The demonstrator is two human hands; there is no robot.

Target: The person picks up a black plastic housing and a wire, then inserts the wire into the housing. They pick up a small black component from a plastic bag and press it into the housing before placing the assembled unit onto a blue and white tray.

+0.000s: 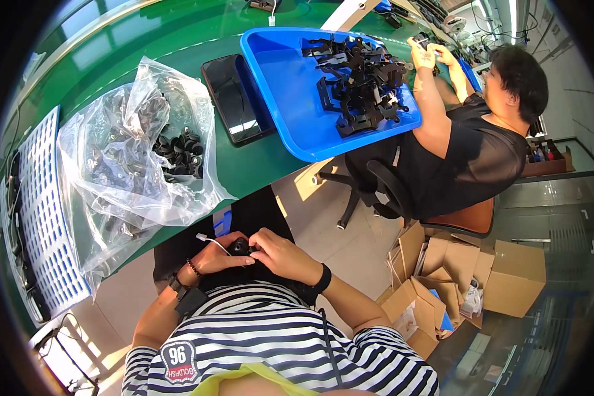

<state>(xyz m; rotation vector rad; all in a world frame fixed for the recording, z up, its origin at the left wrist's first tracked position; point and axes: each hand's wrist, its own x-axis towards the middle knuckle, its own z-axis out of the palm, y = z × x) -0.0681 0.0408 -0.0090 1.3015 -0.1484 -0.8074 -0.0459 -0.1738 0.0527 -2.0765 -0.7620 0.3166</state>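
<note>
Black part (239, 247) lies in the curled left hand (212, 260), the right hand (286, 259) pinching it

A dark, glossy touchscreen device (234, 99) lies on the green tabletop (237, 173). To the right, a co-worker (472, 162) in a black top sits on a brown seat (475, 216), with open cardboard boxes (516, 278) clustered near it on the floor (333, 254).

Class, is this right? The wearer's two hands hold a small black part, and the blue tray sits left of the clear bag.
Not quite: the head view shows the blue tray sitting right of the clear bag, not left. The left hand and right hand do hold a small black part.
</note>
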